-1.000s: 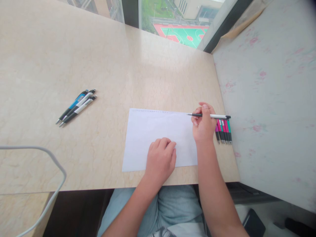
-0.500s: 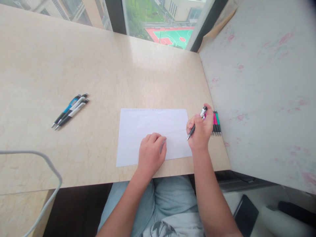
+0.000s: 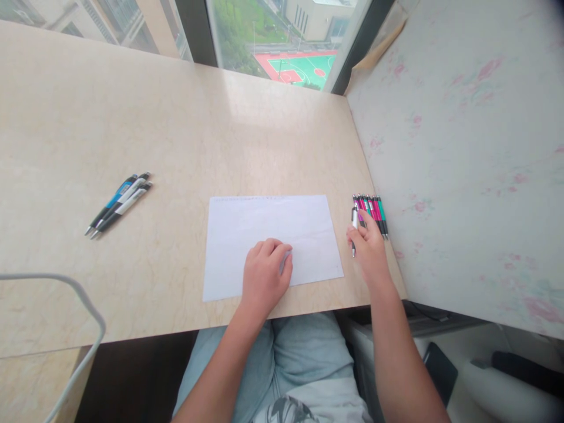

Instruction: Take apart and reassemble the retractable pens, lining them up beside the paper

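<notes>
A white sheet of paper lies on the beige marble desk, with faint marks along its top edge. My left hand rests curled on the paper's lower middle, holding it down. My right hand lies on the desk just right of the paper, fingers around a black-and-white pen that lies against the desk, tip towards me. The pen sits beside a row of several pink and green pens.
Three pens, one blue and two white-and-black, lie at the left of the desk. A grey cable loops over the near left corner. A floral-patterned wall bounds the desk on the right; a window lies beyond the far edge.
My right hand carried the pen from the paper's top right corner down and right, and lowered it onto the desk beside the pink and green pens. My left hand stayed on the paper.
</notes>
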`<action>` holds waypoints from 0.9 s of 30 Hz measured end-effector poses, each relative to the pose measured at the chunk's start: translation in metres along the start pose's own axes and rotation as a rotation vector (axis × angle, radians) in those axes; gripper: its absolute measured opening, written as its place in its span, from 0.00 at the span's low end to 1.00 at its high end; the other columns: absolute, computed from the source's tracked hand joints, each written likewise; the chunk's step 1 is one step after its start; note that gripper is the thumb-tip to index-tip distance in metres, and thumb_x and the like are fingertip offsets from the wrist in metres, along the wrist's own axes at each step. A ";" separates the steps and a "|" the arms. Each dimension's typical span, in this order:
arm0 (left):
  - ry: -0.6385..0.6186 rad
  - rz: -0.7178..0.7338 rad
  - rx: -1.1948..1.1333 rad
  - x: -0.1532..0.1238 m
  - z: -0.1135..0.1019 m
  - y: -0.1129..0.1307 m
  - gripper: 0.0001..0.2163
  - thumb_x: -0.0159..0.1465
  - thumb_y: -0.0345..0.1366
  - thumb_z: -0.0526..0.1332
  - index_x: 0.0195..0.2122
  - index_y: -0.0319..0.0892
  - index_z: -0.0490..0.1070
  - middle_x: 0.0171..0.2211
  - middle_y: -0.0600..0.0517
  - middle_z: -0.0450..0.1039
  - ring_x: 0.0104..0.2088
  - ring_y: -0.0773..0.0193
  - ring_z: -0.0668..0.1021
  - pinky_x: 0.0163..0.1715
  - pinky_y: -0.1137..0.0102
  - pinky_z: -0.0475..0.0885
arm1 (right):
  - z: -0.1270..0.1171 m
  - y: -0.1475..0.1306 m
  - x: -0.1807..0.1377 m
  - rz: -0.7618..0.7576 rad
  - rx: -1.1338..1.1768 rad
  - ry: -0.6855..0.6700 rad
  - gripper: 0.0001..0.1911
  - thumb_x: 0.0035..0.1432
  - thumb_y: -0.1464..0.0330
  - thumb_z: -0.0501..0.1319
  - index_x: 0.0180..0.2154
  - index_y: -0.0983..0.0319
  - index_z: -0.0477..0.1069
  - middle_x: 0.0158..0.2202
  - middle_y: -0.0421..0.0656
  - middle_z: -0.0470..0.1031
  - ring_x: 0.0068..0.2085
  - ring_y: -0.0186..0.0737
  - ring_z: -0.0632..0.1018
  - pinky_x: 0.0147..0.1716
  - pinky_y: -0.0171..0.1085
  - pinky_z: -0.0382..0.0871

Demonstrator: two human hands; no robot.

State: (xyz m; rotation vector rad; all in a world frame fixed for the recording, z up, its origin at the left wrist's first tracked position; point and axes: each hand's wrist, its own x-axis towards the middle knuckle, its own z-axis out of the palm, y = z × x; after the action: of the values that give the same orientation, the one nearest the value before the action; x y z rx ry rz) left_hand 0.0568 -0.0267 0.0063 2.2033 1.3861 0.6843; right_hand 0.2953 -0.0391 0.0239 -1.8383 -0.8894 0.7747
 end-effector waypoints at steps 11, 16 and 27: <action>0.002 -0.005 -0.013 0.000 0.001 -0.001 0.07 0.68 0.33 0.56 0.43 0.44 0.73 0.40 0.49 0.75 0.41 0.56 0.75 0.43 0.61 0.68 | -0.021 -0.001 0.001 -0.242 -0.846 -0.039 0.17 0.59 0.61 0.59 0.47 0.60 0.74 0.34 0.43 0.77 0.34 0.43 0.75 0.38 0.42 0.65; 0.008 -0.002 -0.023 0.000 0.000 -0.001 0.07 0.68 0.33 0.56 0.43 0.44 0.73 0.40 0.49 0.75 0.40 0.56 0.75 0.42 0.61 0.68 | -0.010 -0.001 -0.012 -0.115 -0.954 -0.031 0.06 0.58 0.63 0.60 0.36 0.57 0.72 0.30 0.40 0.76 0.32 0.42 0.74 0.30 0.37 0.57; 0.017 0.010 -0.016 0.001 0.000 -0.002 0.07 0.68 0.33 0.57 0.42 0.44 0.73 0.39 0.49 0.75 0.40 0.56 0.75 0.42 0.61 0.68 | -0.026 0.004 0.015 -0.155 -0.973 0.193 0.07 0.57 0.65 0.59 0.34 0.60 0.73 0.32 0.45 0.77 0.32 0.42 0.74 0.30 0.38 0.56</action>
State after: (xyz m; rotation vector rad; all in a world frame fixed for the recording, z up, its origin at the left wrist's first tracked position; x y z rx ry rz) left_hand 0.0557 -0.0250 0.0048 2.1984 1.3742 0.7166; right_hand 0.3255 -0.0398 0.0278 -2.5595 -1.3980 0.0122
